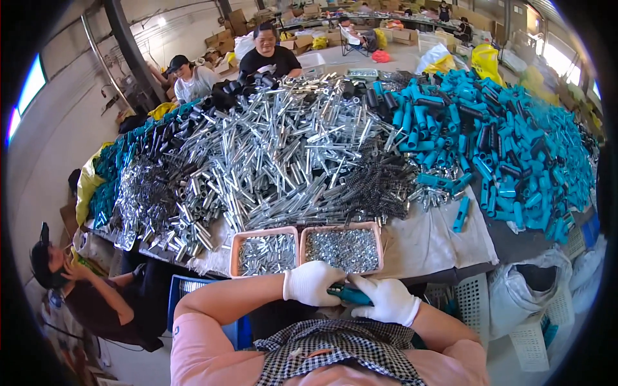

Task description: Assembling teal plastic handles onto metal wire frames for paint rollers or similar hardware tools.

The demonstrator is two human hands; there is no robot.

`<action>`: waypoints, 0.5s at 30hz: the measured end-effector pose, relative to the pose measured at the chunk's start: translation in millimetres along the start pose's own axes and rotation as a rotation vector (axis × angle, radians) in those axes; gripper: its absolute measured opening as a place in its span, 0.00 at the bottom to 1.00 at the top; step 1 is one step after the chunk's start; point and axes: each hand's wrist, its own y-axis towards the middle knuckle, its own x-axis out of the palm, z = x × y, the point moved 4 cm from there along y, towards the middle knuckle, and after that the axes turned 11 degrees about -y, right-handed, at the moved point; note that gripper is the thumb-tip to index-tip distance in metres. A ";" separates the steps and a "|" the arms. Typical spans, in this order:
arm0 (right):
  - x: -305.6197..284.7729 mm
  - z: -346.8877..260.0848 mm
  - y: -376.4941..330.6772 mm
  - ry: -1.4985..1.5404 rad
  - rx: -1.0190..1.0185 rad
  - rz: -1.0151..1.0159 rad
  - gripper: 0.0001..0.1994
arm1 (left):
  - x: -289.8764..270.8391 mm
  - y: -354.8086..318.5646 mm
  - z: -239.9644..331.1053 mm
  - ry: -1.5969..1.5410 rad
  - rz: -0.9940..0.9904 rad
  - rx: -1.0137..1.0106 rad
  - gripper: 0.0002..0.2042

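Observation:
My left hand (314, 284), in a white glove, is closed round one end of a teal plastic handle (349, 294). On the other end my gloved right hand (389, 301) is closed too, so both hands hold the part between them just in front of my chest. Beyond them, at the table's near edge, are two pink trays side by side. Small silver pins fill the left tray (235, 257), and the right tray (380, 248) holds tiny shiny metal pieces. My fingers cover much of the handle.
Silver metal rods (277, 154) lie heaped across the table, with dark springs (380, 183) beside them. Teal handles (515, 154) are piled at the right. A blue crate (177, 296), a white basket (473, 302) and a white sack (515, 296) stand below. Several people sit around.

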 end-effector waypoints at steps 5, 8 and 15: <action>13.7 58.6 3.9 0.789 0.256 -0.129 0.34 | -54.2 65.7 18.5 0.367 -0.015 -0.019 0.20; 7.1 91.5 -8.0 1.311 0.539 0.225 0.34 | -121.0 123.6 -0.5 0.480 0.312 0.243 0.29; 22.0 146.9 -11.5 1.611 0.805 0.497 0.23 | -271.9 233.4 -96.1 0.835 0.833 0.010 0.37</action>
